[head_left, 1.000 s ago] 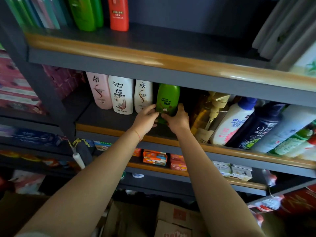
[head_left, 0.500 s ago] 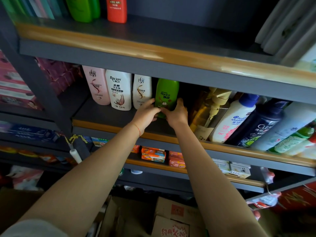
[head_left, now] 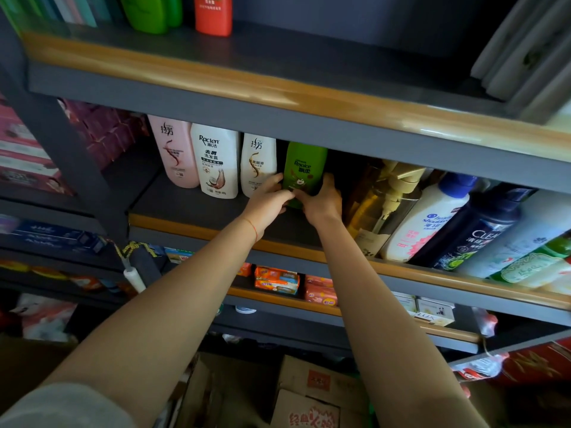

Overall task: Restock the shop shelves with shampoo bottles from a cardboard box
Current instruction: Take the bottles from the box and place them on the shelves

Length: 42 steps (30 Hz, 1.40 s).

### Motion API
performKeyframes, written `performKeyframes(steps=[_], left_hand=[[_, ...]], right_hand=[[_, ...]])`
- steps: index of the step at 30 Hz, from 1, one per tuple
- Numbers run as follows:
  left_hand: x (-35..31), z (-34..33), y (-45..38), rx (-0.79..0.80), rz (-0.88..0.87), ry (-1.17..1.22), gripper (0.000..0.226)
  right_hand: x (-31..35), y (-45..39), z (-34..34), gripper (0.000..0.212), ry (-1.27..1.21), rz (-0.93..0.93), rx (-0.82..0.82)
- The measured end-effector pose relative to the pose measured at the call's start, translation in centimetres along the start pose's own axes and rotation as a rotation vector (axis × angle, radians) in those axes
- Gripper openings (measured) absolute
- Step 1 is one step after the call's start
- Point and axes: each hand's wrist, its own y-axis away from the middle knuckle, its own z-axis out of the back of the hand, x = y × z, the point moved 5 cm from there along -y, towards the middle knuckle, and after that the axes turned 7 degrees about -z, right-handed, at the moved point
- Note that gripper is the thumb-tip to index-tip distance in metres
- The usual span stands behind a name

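A green Rejoice shampoo bottle [head_left: 306,169] stands upright on the middle shelf [head_left: 197,208], right of a white bottle [head_left: 258,163]. My left hand [head_left: 267,202] and my right hand [head_left: 321,202] both grip its lower part, one on each side, fingers curled round its base. A white Raclen bottle [head_left: 216,163] and a pink bottle [head_left: 174,151] stand in a row further left. The cardboard box [head_left: 312,393] sits on the floor below, between my forearms.
Right of the green bottle lean an amber pump bottle [head_left: 383,205], a white Head & Shoulders bottle [head_left: 429,220], a dark Clear bottle [head_left: 475,230] and others. Green and red bottles [head_left: 213,13] stand on the top shelf. Soap packs [head_left: 276,281] fill the lower shelf.
Both hands have kept hold of the green bottle and pushed it slightly deeper onto the shelf, nearer the white bottle. The camera shifted a little.
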Motion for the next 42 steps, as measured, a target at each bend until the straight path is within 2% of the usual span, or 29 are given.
performKeyframes(steps=[4,6,8,10,13,16,20,22,23,26,29,31,32,35,38,42], left_hand=[[-0.1,0.2,0.2,-0.005,-0.008,-0.019,0.039],[-0.2,1.1,0.8,-0.071,-0.015,-0.05,0.041],[-0.9,2.8,2.4,-0.178,-0.058,-0.029,0.034],[-1.4,5.5,4.7,-0.287,-0.094,0.014,0.023],[-0.3,10.8,8.5,-0.416,-0.062,0.023,0.02],[3.4,18.0,13.4,-0.581,0.013,0.042,0.02],[13.4,27.4,24.5,-0.824,0.299,-0.005,0.021],[19.6,31.2,32.6,-0.997,0.498,-0.177,0.016],[22.3,32.5,36.6,-1.084,0.617,-0.312,0.02],[27.6,34.3,45.7,-1.298,0.893,-0.575,0.061],[30.7,35.1,48.6,-1.27,0.959,-0.615,0.083],[32.5,35.5,49.1,-1.168,1.056,-0.69,0.081],[33.4,35.7,49.1,-1.108,1.108,-0.731,0.078],[35.6,36.0,49.6,-0.98,1.183,-0.823,0.068],[37.1,36.0,51.0,-0.992,1.165,-0.826,0.061],[38.1,35.9,52.5,-1.028,1.13,-0.814,0.056]], right_hand=[[0.0,0.8,0.7,0.065,-0.031,0.018,-0.007],[-0.1,2.0,1.4,0.06,-0.115,0.026,-0.063],[0.5,4.2,1.7,0.041,-0.266,0.083,-0.12],[2.1,7.2,0.8,0.018,-0.378,0.163,-0.08],[5.3,12.3,-3.3,0.014,-0.441,0.265,0.214],[6.9,17.0,-11.3,0.019,-0.386,0.303,0.513],[4.2,23.7,-23.7,0.019,-0.148,0.203,0.857],[1.4,27.7,-29.6,0.017,-0.028,0.106,1.034],[-0.4,29.6,-32.3,0.015,0.036,0.058,1.1],[-6.0,35.4,-39.7,0.013,0.271,-0.032,1.248],[-11.9,38.9,-45.1,0.019,0.432,-0.115,1.269],[-14.1,39.9,-47.3,0.015,0.499,-0.158,1.218],[-15.3,39.8,-48.4,0.006,0.522,-0.183,1.181],[-19.3,37.9,-52.2,0.041,0.701,-0.167,1.085],[-24.9,35.2,-56.4,0.068,0.898,-0.101,0.998],[-23.6,37.7,-57.2,0.054,0.875,-0.285,1.034]])
